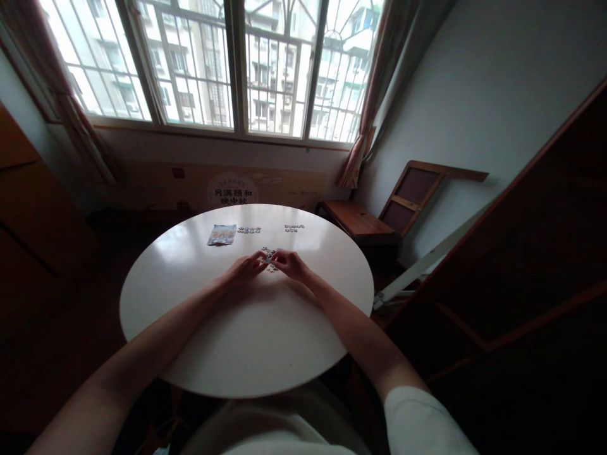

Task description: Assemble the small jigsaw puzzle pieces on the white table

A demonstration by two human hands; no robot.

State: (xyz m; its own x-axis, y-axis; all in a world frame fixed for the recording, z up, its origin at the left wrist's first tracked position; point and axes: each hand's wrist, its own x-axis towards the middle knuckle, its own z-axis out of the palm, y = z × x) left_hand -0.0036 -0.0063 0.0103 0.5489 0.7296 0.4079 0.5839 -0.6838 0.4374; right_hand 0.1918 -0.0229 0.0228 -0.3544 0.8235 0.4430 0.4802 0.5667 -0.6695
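Note:
Both hands meet near the middle of a round white table (246,341). My left hand (245,268) and my right hand (290,264) have their fingertips pinched together around a small bluish jigsaw puzzle piece (268,260). Whether it is one piece or two joined ones is too small to tell. More puzzle pieces (272,270) lie under and around the fingertips, partly covered by them. Farther back, a group of puzzle pieces (249,230) is laid out in rows, with another group of puzzle pieces (294,227) to its right. A picture sheet or packet (222,234) lies left of them.
Beyond the table stands a long printed cardboard panel (190,183) below a barred window (275,76). A wooden chair (360,218) is at the back right. Dark wooden furniture (521,284) rises close on the right.

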